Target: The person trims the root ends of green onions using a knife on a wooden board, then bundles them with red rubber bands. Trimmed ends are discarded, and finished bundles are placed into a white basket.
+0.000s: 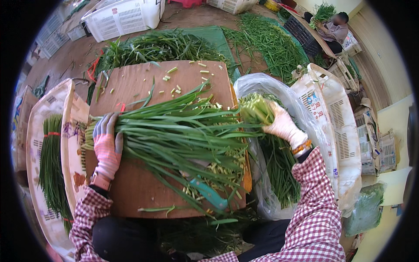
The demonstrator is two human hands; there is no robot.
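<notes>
A large spread of long green leafy stalks, probably garlic chives point(176, 127), lies across a brown wooden board point(137, 186). My left hand point(107, 140), in a pink and grey striped glove, rests over the stalk ends at the left. At the right, my right hand point(284, 122), in a pale glove, grips a bundle of cut stalks point(257, 108) by its pale end. That bundle is over a crate lined with clear plastic point(262, 183), where more greens point(281, 173) lie. Partly under the leaves is a knife with a turquoise handle point(209, 193); leaves cover much of its blade.
Pale trimmed stem pieces point(226, 170) litter the board. A white crate point(68, 140) at left holds a tied bundle point(49, 157). Heaped greens point(163, 47) lie beyond the board, and more greens point(262, 42) cover the floor. A seated person point(335, 31) holds greens at upper right.
</notes>
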